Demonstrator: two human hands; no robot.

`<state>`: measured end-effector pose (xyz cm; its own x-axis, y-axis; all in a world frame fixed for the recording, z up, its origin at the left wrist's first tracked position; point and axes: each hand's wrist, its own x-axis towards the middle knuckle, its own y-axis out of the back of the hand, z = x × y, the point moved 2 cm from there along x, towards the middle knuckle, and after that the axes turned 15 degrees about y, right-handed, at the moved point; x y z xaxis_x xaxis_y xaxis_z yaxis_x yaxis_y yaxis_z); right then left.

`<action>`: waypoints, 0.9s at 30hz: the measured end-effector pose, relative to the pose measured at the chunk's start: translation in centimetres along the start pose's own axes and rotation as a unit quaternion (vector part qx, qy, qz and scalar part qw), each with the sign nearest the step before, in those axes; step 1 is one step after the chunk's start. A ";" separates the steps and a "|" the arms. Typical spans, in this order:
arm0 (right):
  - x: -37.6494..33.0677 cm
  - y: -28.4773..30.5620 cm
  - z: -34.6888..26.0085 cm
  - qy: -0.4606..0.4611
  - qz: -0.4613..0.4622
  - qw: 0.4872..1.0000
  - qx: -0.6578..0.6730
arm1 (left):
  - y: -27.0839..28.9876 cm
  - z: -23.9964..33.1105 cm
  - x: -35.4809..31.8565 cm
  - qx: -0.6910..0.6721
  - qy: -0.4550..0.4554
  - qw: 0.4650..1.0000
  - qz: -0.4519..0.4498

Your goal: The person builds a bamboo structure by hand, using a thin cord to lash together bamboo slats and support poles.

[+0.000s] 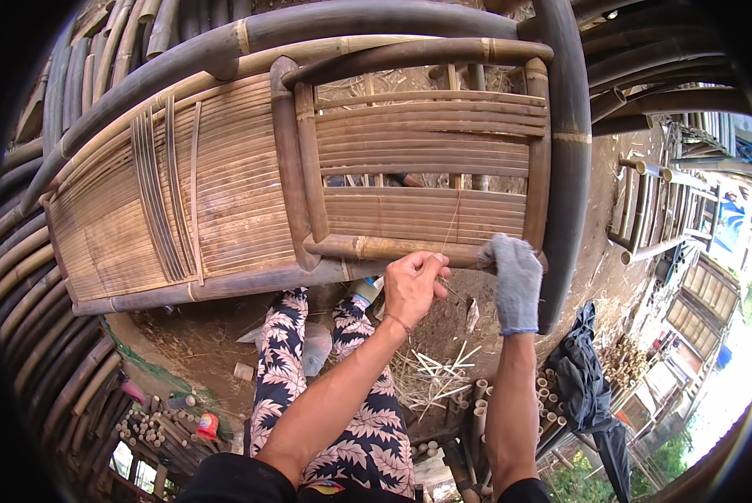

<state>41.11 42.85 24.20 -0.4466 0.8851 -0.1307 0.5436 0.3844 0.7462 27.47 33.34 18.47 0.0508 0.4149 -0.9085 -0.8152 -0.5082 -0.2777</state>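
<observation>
Grey-gloved, 1 of 2 hands touches 1 bamboo rail.

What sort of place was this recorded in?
Probably a bamboo furniture workshop: there's a slatted bamboo frame, stacked bamboo poles at the left, and pale thin strips scattered on the dirt floor.

Well to the left of the bare fingers, bamboo poles lie stacked; farther off and to the right of the fingers, darker poles form another pile; right of the fingers, a bamboo frame stands on the earthen floor, a blue-and-white object beyond it; just below the fingers, pale shavings lie scattered; to their lower right, a dark cloth is draped near cut bamboo tubes; to their lower left sits a red container.
</observation>
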 end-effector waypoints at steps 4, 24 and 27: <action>-0.9 2.6 -0.1 -0.120 0.234 0.814 0.518 | -1.0 -0.3 -0.8 0.065 -0.095 0.993 -0.026; 3.3 12.6 -8.9 0.124 0.282 0.924 0.225 | 0.2 3.7 6.6 0.524 -0.373 0.755 0.125; 3.1 12.9 -9.6 0.161 0.164 0.880 0.415 | -0.6 2.3 7.6 0.641 -0.341 0.682 0.088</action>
<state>39.87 48.00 39.69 -0.2744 0.9155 0.2941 0.9533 0.2992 -0.0418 26.98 38.52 12.44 -0.0377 0.9093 -0.4144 -0.6307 0.3000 0.7157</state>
